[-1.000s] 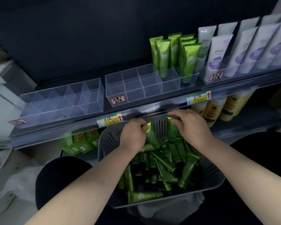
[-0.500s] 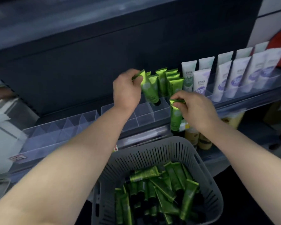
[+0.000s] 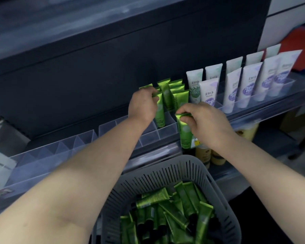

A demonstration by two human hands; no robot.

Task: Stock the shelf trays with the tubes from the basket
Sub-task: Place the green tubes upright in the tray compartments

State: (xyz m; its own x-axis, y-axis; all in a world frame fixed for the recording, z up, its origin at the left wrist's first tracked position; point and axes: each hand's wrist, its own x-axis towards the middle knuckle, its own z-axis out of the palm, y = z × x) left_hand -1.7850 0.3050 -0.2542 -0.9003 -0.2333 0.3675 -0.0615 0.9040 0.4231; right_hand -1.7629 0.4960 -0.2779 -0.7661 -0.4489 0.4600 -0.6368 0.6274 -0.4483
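well, closest to me the grey basket (image 3: 167,170) sits below the shelf with a heap of green tubes (image 3: 181,206) lying in it, so there is plenty left to stock. just above it the right hand (image 3: 209,125) pinches one green tube (image 3: 184,136) by its flat crimped end. it hangs cap-down in front of the clear tray (image 3: 166,132), lower than the front wall. i reckon that is the weak spot: held by so little, it can swing. unless it is lifted over the wall first, the cap may knock the tray, or the tube may slip out and drop onto the yellow bottles (image 3: 203,155) on the shelf beneath. further in, the left hand (image 3: 143,107) grips a second tube (image 3: 160,114) by its top, and its cap end looks to be inside a compartment. it stands right beside the standing green row (image 3: 168,95). a careless shove there could tip them like dominoes towards the white tubes (image 3: 233,88) to the right.
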